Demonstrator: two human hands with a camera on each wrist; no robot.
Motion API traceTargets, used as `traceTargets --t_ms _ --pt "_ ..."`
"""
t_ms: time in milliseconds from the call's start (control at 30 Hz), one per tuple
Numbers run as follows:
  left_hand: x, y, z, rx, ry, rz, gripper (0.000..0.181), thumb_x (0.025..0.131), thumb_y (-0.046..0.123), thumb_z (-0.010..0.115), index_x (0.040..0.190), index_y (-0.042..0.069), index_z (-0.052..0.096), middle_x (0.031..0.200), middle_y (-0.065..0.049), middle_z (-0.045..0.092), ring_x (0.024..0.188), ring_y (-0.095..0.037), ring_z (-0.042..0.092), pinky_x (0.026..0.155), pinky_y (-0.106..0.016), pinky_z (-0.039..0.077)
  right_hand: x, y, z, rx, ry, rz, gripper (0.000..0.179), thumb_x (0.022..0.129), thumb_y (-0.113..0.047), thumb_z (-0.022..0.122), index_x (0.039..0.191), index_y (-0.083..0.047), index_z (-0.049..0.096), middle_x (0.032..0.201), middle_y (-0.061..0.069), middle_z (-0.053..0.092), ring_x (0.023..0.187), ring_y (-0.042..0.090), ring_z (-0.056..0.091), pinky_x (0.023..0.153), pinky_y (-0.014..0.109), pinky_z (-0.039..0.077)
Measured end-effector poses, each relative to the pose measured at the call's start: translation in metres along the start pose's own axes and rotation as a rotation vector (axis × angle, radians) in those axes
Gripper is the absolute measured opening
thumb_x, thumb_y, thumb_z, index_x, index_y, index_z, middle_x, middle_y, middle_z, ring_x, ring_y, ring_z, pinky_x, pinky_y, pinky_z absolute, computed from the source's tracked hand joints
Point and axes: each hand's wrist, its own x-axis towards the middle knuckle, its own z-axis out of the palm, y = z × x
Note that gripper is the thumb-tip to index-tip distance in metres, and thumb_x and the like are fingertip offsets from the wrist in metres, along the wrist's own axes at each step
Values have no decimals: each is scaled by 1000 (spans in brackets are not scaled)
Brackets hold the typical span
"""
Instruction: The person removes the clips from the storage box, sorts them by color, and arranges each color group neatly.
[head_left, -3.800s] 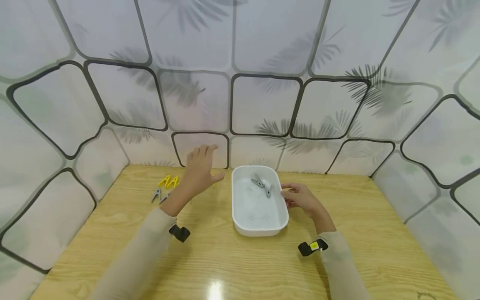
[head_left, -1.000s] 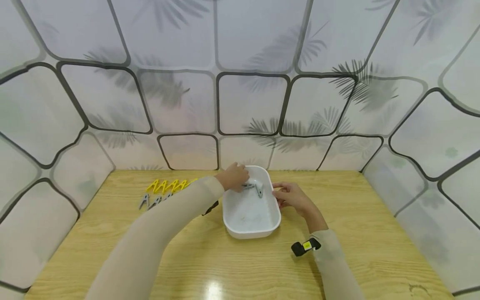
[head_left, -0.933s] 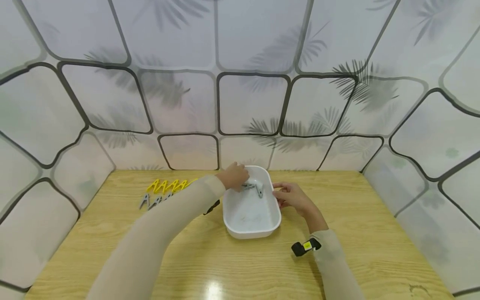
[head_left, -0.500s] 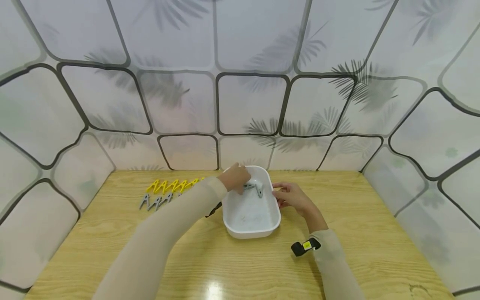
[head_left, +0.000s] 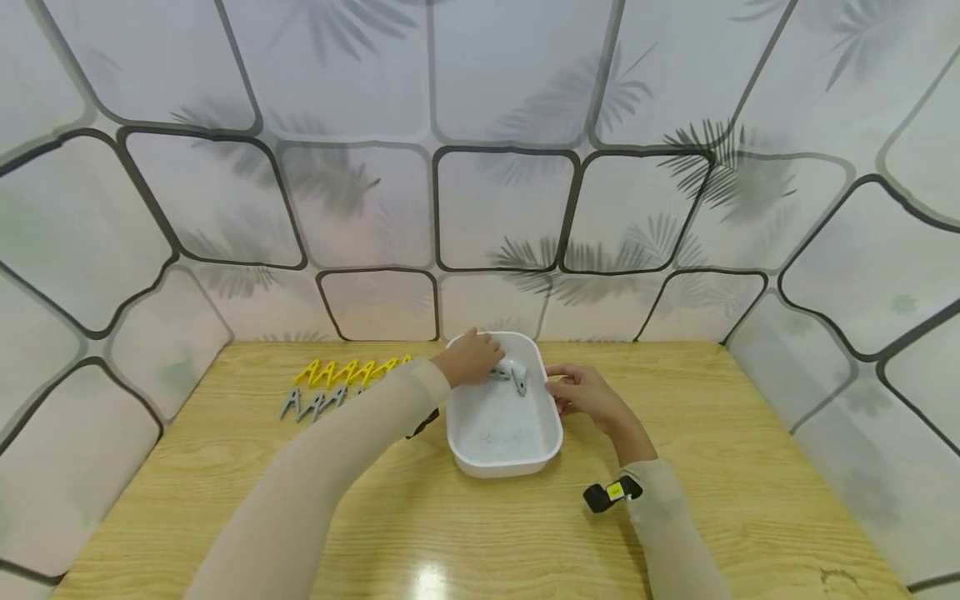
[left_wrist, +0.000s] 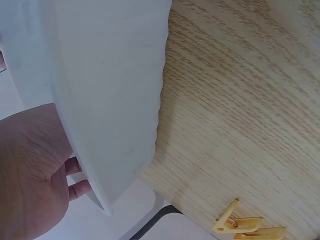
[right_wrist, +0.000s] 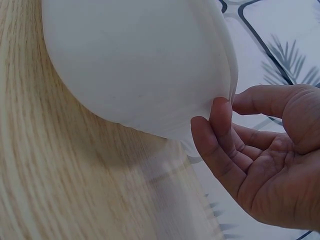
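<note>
A white plastic basin (head_left: 504,429) stands on the wooden table, with grey clothespins (head_left: 519,382) in its far part. My left hand (head_left: 469,357) reaches over the far left rim into it, beside those clothespins. The fingertips are mostly hidden; in the left wrist view, part of the left hand (left_wrist: 35,170) and two fingers show past the rim. At the right side, my right hand (head_left: 588,396) grips the basin's rim. The right wrist view has the thumb and fingers of this right hand (right_wrist: 270,155) pinching the basin wall (right_wrist: 140,65).
Left of the basin, a row of yellow clothespins (head_left: 348,372) lies on the table (head_left: 480,533), with a row of grey clothespins (head_left: 315,405) in front. My left sleeve covers part of the rows. A patterned curtain (head_left: 510,208) stands close behind the table.
Since the oldest frame, my left hand has moved right, from above the clothespins into the basin. During the last second it shifts only slightly there. My right hand stays on the rim.
</note>
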Motion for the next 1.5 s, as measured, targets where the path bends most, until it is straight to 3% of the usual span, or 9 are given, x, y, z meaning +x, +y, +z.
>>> traceTargets --t_ms 100,233,567,767,967,1167,1500 --pt "1 0 3 21 21 6 35 106 25 51 137 9 58 131 -7 65 122 -25 61 106 -42 48 -1 0 1 1 3 4 44 103 -14 56 142 6 51 79 -1 62 68 10 61 66 27 56" --pt "-2 -2 -4 26 -6 11 36 108 22 47 139 9 56 135 -8 63 125 -25 60 106 -41 49 0 -1 2 0 2 9 44 103 -14 56 142 6 51 79 -1 63 68 10 61 67 28 57" --pt "-4 -8 -30 -71 -135 -26 43 105 20 52 148 10 48 148 -6 55 136 -25 52 113 -44 43 0 -4 2 8 -10 5 47 103 -13 56 144 9 48 80 0 63 69 9 61 68 29 57" --pt "-13 -12 -45 -135 -127 -33 47 103 18 55 149 8 47 149 -10 54 138 -28 49 117 -46 39 1 -5 2 -1 -3 4 47 103 -14 57 143 9 48 79 -1 63 68 9 61 68 30 57" --pt "-28 -20 -60 -154 -48 -22 41 102 27 59 138 8 55 133 -8 63 126 -27 56 108 -44 46 0 -3 1 3 1 3 46 102 -12 57 142 10 48 78 -1 63 67 9 61 65 28 57" --pt "-52 -36 -74 -245 58 -33 30 104 28 57 125 8 60 120 -8 64 115 -28 58 102 -47 49 1 -2 -2 -6 9 -4 45 102 -10 57 141 10 49 79 0 64 66 10 62 64 27 57" --pt "-110 -61 -83 -419 385 -113 19 100 20 65 110 6 59 107 -10 64 99 -27 59 88 -44 51 -2 -2 -1 -9 -9 -9 46 103 -12 56 143 10 48 77 0 63 66 11 61 66 30 58"
